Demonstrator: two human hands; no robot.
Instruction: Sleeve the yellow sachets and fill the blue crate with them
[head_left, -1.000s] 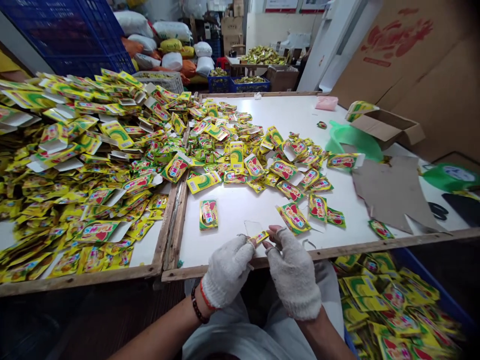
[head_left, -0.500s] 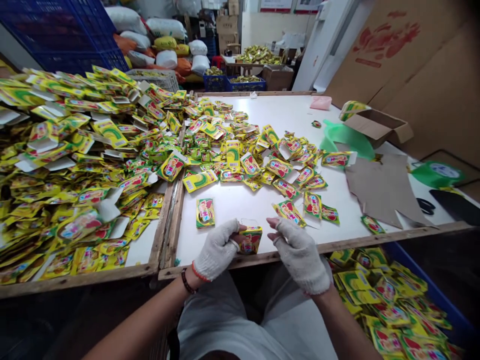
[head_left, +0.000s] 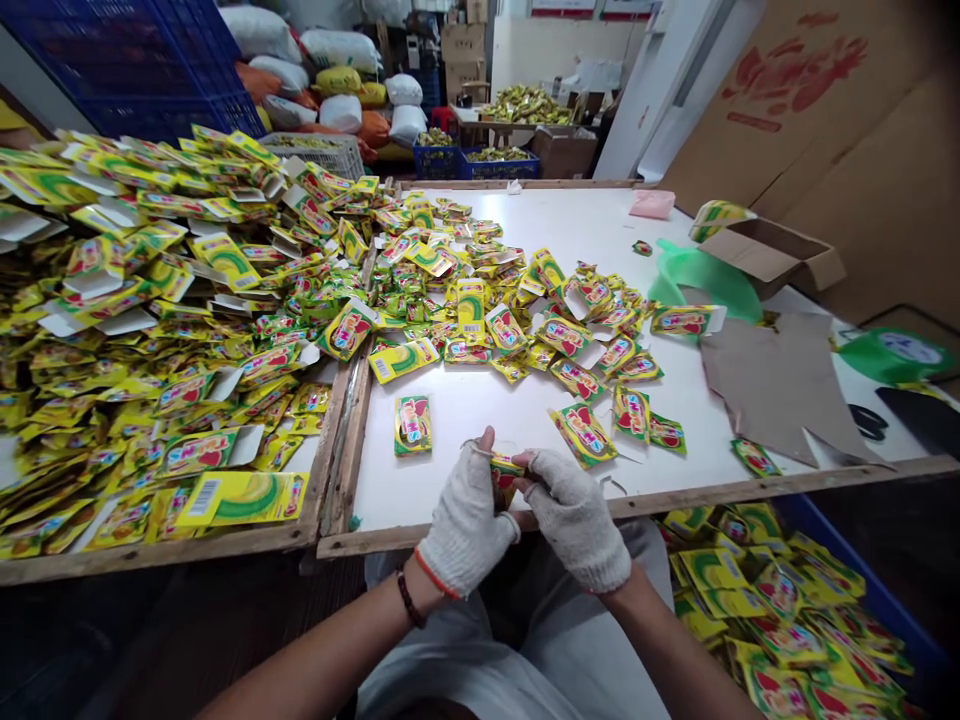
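Both my hands wear white knit fingerless gloves and meet at the near edge of the white table point(head_left: 570, 220). My left hand point(head_left: 466, 520) is closed round a small yellow-and-red carton point(head_left: 504, 472), thumb up on its top. My right hand point(head_left: 571, 518) pinches the same carton from the right. A flat yellow packet point(head_left: 412, 423) lies just left of my hands, and another packet point(head_left: 584, 433) lies just to the right.
A big heap of yellow packets and flat cartons point(head_left: 165, 310) covers the left table and spreads over the middle. A green scoop point(head_left: 701, 280), an open cardboard box point(head_left: 772, 255) and grey card point(head_left: 780, 385) lie at right. A blue crate of packets point(head_left: 780, 600) stands below right.
The carton was a flat piece pinched between my fingertips, then opened into a box in my left hand. Now both hands are closed on it, nearer together.
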